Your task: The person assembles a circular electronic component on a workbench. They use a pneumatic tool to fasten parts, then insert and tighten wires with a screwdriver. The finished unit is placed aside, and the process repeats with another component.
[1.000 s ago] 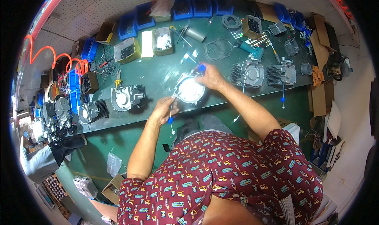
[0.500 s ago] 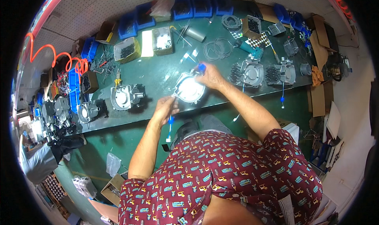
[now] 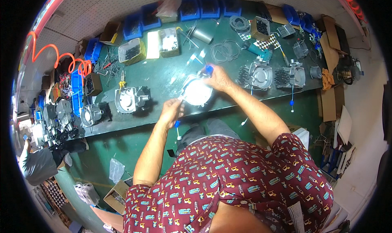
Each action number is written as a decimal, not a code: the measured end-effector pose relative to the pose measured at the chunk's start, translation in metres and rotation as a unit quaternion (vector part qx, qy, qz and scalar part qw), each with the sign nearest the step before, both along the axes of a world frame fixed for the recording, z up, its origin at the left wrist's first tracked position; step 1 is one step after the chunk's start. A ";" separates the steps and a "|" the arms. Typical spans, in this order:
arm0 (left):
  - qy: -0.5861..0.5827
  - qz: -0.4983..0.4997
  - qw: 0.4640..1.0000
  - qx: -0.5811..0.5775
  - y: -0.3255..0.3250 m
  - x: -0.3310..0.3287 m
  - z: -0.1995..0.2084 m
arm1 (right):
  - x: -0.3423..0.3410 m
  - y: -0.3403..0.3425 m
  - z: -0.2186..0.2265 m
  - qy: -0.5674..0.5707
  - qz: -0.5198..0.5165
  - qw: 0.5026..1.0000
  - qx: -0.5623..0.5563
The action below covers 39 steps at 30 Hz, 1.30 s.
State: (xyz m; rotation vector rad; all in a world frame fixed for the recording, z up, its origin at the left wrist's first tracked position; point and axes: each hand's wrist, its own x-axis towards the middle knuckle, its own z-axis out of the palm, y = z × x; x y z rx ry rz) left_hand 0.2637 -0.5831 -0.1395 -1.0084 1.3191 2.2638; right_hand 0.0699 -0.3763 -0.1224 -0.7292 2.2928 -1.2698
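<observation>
A round cast-metal engine housing (image 3: pixel 199 95) stands at the front of the bench, its face washed out by glare. My right hand (image 3: pixel 219 80) grips its upper right side, beside a blue cap-like piece (image 3: pixel 209 70). At the lower left edge of the housing, my left hand (image 3: pixel 171 111) is closed, thumb and fingers pinched on a thin cable. That cable (image 3: pixel 178 131) hangs below the hand, with a blue sleeve and a white end. How the cable joins the housing is hidden by my fingers and the glare.
Similar housings stand left (image 3: pixel 125 101) and right (image 3: pixel 261 77) on the green bench (image 3: pixel 163 77). Blue parts bins (image 3: pixel 190 8) line the back. Pliers (image 3: pixel 122 82), a teal power tool (image 3: pixel 260 52) and coiled wire (image 3: pixel 225 51) lie about. Another person's sleeve (image 3: pixel 38 165) shows far left.
Both hands stay nearly in place. The hanging cable has swung slightly right and the housing has tilted a little, with more glare. At far left, the other person's arm has moved.
</observation>
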 end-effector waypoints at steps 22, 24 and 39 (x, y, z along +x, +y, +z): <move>0.289 -0.101 0.760 -0.573 0.006 0.006 -0.003 | 0.001 0.002 0.000 -0.019 -0.013 1.000 -0.010; 0.286 -0.097 0.760 -0.576 0.008 0.006 -0.003 | 0.002 0.004 -0.001 -0.016 -0.016 1.000 -0.018; 0.273 -0.018 0.847 -0.456 -0.001 0.016 0.028 | -0.026 0.025 0.048 -0.003 -0.179 0.984 -0.020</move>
